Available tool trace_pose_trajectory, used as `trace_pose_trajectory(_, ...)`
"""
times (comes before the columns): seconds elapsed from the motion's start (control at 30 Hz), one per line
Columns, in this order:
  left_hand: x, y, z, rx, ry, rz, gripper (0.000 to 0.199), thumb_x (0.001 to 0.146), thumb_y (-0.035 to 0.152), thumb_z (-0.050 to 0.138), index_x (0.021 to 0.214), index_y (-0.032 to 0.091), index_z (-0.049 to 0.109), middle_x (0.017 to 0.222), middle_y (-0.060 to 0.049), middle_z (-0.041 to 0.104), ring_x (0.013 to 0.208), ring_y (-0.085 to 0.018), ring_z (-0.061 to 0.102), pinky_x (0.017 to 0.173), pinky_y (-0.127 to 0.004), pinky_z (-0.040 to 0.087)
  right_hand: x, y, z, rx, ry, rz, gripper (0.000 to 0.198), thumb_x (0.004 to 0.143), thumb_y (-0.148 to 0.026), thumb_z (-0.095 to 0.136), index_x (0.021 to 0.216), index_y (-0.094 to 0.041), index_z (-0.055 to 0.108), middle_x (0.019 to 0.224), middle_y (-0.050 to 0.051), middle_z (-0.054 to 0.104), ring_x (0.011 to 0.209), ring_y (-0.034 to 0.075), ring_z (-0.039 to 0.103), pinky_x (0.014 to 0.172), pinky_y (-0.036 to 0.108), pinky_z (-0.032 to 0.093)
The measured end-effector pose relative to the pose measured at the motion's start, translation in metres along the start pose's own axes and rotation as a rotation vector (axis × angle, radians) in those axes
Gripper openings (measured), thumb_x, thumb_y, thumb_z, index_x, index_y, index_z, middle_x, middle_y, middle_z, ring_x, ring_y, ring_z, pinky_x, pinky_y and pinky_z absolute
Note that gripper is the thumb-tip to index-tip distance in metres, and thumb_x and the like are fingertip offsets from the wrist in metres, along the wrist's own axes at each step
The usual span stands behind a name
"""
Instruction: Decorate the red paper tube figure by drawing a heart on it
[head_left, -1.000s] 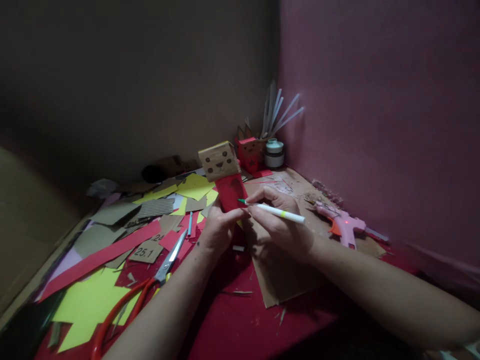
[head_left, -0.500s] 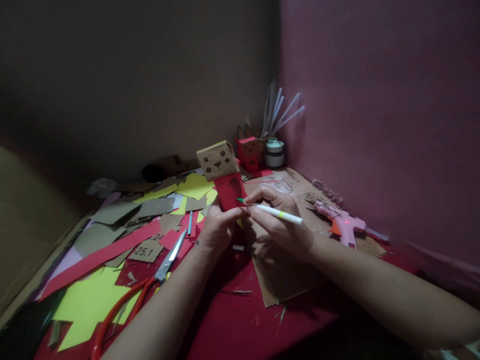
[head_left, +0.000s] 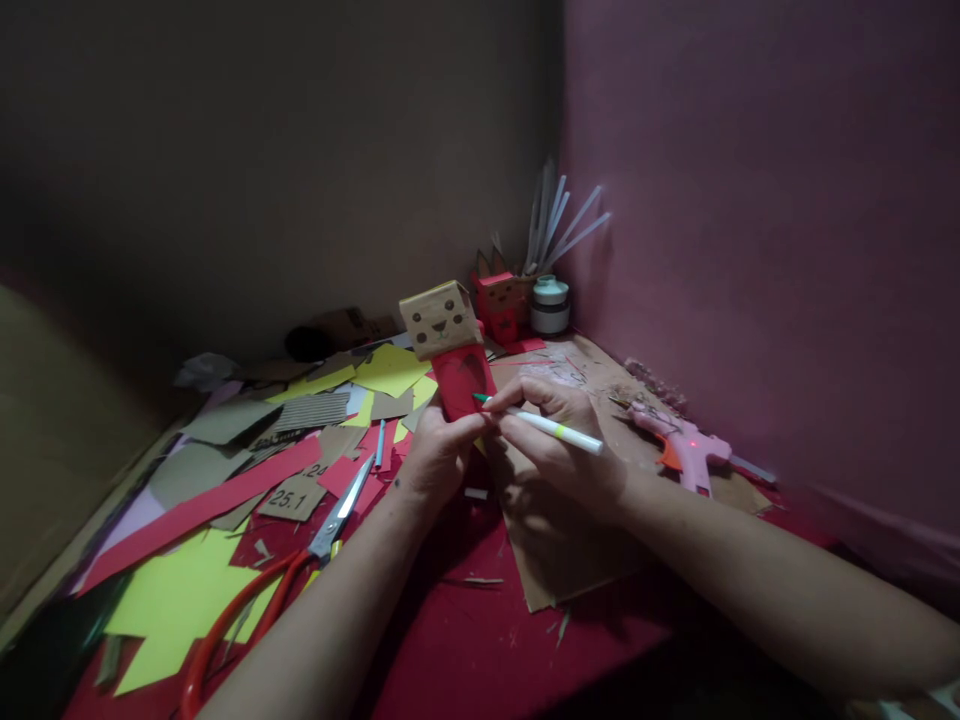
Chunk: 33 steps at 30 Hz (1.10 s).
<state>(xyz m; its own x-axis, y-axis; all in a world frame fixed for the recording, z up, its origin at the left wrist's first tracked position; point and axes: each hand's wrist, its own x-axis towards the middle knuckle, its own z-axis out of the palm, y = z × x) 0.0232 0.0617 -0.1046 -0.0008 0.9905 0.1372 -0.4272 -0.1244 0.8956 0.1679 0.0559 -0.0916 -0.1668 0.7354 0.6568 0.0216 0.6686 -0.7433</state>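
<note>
My left hand (head_left: pixel 442 450) is closed around the lower end of a paper animal figure (head_left: pixel 459 375). This figure has a tan box head with a drawn face and a red body carrying a dark curved outline. Between the fingertips of my right hand (head_left: pixel 559 435) is a white marker (head_left: pixel 559 430) with a yellow-green band. Its green tip meets the lower part of the red body. Beneath my right hand lies a piece of brown cardboard (head_left: pixel 570 560), partly in shadow.
Red-handled scissors (head_left: pixel 330 535) lie by my left forearm among yellow paper (head_left: pixel 187 600) and cardboard scraps. A pink glue gun (head_left: pixel 694 450) with a lit red light rests at right. Behind stand another red animal figure (head_left: pixel 501 300), a lidded jar (head_left: pixel 550 305) and white sticks (head_left: pixel 555 225).
The paper figure has shifted very slightly to the right. The marker's rear end has dipped a little, its tip still at the red body. Both hands keep their hold.
</note>
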Motion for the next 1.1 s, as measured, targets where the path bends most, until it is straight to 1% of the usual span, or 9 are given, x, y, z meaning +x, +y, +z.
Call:
trace_pose_trajectory(0.1, 0.000, -0.001, -0.001, 0.005, 0.014, -0.007, 0.036, 0.055, 0.011, 0.084, 0.089, 0.016, 0.073, 0.079, -0.003, 0.077, 0.072, -0.019, 0.071, 0.073, -0.028, 0.057, 0.000, -0.001, -0.001, 0.006, -0.003, 0.019, 0.013, 0.080, -0.013, 0.059, 0.078, -0.020, 0.070, 0.073, -0.002, 0.067, 0.069, 0.012, 0.061, 0.067, 0.028, 0.048)
trace_pose_trajectory(0.27, -0.001, 0.001, 0.001, 0.021, 0.011, -0.006, 0.034, 0.057, 0.013, 0.084, 0.088, 0.016, 0.072, 0.079, -0.002, 0.075, 0.075, -0.020, 0.071, 0.077, -0.031, 0.058, 0.000, 0.002, -0.001, -0.019, 0.058, 0.013, 0.012, 0.081, -0.015, 0.060, 0.082, -0.021, 0.071, 0.079, -0.001, 0.069, 0.074, 0.014, 0.064, 0.069, 0.029, 0.049)
trace_pose_trajectory(0.43, -0.003, 0.004, 0.004, 0.035, 0.016, -0.003, 0.035, 0.053, 0.011, 0.082, 0.087, 0.016, 0.076, 0.080, -0.003, 0.077, 0.072, -0.020, 0.070, 0.072, -0.030, 0.057, 0.001, 0.001, -0.001, -0.038, -0.013, -0.001, 0.014, 0.079, -0.013, 0.058, 0.077, -0.021, 0.070, 0.076, -0.001, 0.068, 0.070, 0.014, 0.062, 0.067, 0.030, 0.048)
trace_pose_trajectory(0.57, -0.005, 0.006, 0.006, 0.030, 0.015, -0.001, 0.035, 0.053, 0.012, 0.081, 0.088, 0.015, 0.077, 0.081, -0.003, 0.077, 0.074, -0.020, 0.070, 0.074, -0.030, 0.057, 0.000, -0.002, -0.002, -0.028, -0.034, 0.020, 0.016, 0.078, -0.011, 0.057, 0.074, -0.021, 0.070, 0.073, -0.002, 0.067, 0.068, 0.013, 0.060, 0.067, 0.029, 0.048)
trace_pose_trajectory(0.7, -0.007, 0.006, 0.006, 0.036, 0.021, -0.019, 0.025, 0.058, 0.014, 0.083, 0.082, 0.015, 0.074, 0.076, -0.003, 0.075, 0.071, -0.019, 0.069, 0.073, -0.031, 0.057, -0.002, -0.004, -0.003, -0.001, 0.036, -0.002, 0.013, 0.082, -0.014, 0.060, 0.081, -0.021, 0.071, 0.078, -0.001, 0.067, 0.074, 0.015, 0.063, 0.071, 0.031, 0.049)
trace_pose_trajectory(0.8, -0.008, 0.006, 0.006, 0.042, 0.021, -0.014, 0.024, 0.060, 0.016, 0.084, 0.082, 0.014, 0.075, 0.081, -0.006, 0.076, 0.078, -0.021, 0.070, 0.079, -0.034, 0.057, -0.001, -0.005, -0.004, 0.011, 0.089, -0.037, 0.009, 0.087, -0.019, 0.063, 0.084, -0.021, 0.071, 0.082, 0.000, 0.068, 0.080, 0.016, 0.064, 0.076, 0.033, 0.051)
trace_pose_trajectory(0.87, -0.008, 0.006, 0.006, 0.048, 0.027, -0.010, 0.025, 0.062, 0.018, 0.084, 0.085, 0.014, 0.076, 0.086, -0.007, 0.077, 0.082, -0.023, 0.071, 0.081, -0.035, 0.057, 0.000, -0.004, -0.004, 0.019, 0.115, -0.053, 0.013, 0.091, -0.024, 0.063, 0.080, -0.022, 0.070, 0.081, 0.000, 0.068, 0.080, 0.016, 0.065, 0.079, 0.033, 0.051)
trace_pose_trajectory(1.0, -0.009, 0.010, 0.006, 0.049, 0.046, 0.003, 0.027, 0.064, 0.019, 0.085, 0.088, 0.014, 0.075, 0.090, -0.009, 0.077, 0.083, -0.023, 0.071, 0.081, -0.036, 0.057, 0.003, -0.001, -0.001, 0.102, 0.162, -0.010, 0.010, 0.093, -0.026, 0.062, 0.088, -0.022, 0.070, 0.078, -0.001, 0.069, 0.074, 0.015, 0.064, 0.071, 0.031, 0.052)
trace_pose_trajectory(1.1, -0.008, 0.013, 0.003, 0.042, 0.055, 0.011, 0.031, 0.061, 0.020, 0.088, 0.088, 0.013, 0.075, 0.084, -0.008, 0.075, 0.075, -0.019, 0.068, 0.074, -0.032, 0.056, 0.003, 0.001, 0.000, 0.162, 0.186, 0.017, 0.006, 0.091, -0.026, 0.065, 0.095, -0.022, 0.068, 0.079, -0.001, 0.069, 0.072, 0.014, 0.064, 0.067, 0.029, 0.052)
